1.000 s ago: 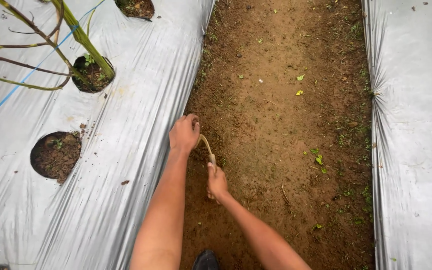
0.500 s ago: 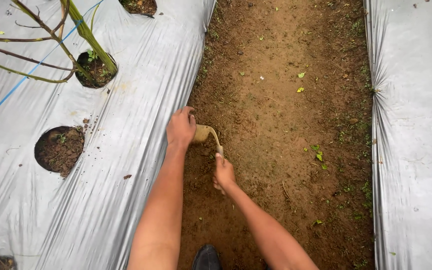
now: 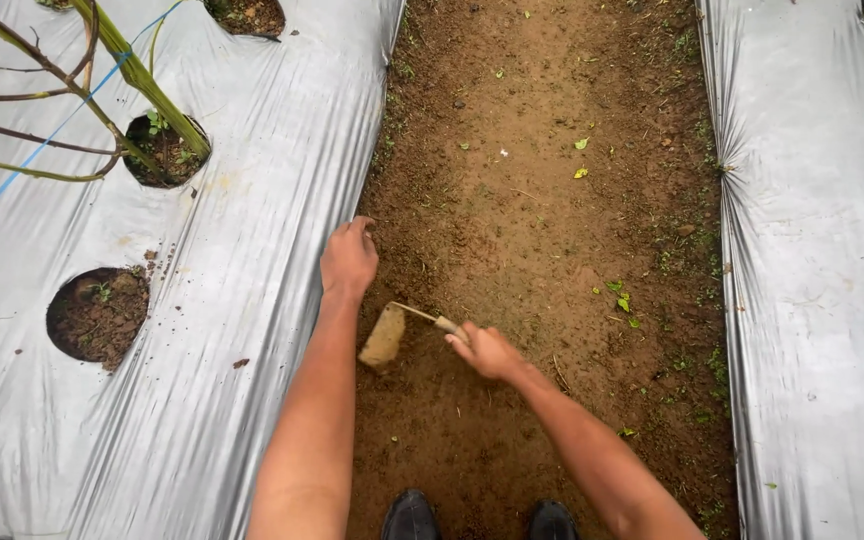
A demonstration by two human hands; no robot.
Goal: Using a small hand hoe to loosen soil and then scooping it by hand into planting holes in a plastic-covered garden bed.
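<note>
Right hand (image 3: 485,350) is closed around the handle of a small hoe (image 3: 392,332), fist low over the soil path (image 3: 542,220). Handle end is hidden in the fist; only a short stretch of shaft shows before the thin neck. Blade sits to the left of the grip, mud-coated, tilted, its lower edge at or on the soil just beside the left forearm. Contact with the ground cannot be confirmed.

Left hand (image 3: 349,259) holds nothing: fingers curled downward, tips at the soil where the path meets the edge of the left plastic sheet (image 3: 252,300). Judged as bracing or working the soil there; whether it pinches anything cannot be told.

Hoe lies between the two hands, nearer the right. Two planting holes (image 3: 97,315) in the sheet lie well apart from the blade; a plant stem (image 3: 147,85) rises from the farther one. Shoe tips (image 3: 412,515) are on the path below the hands.
</note>
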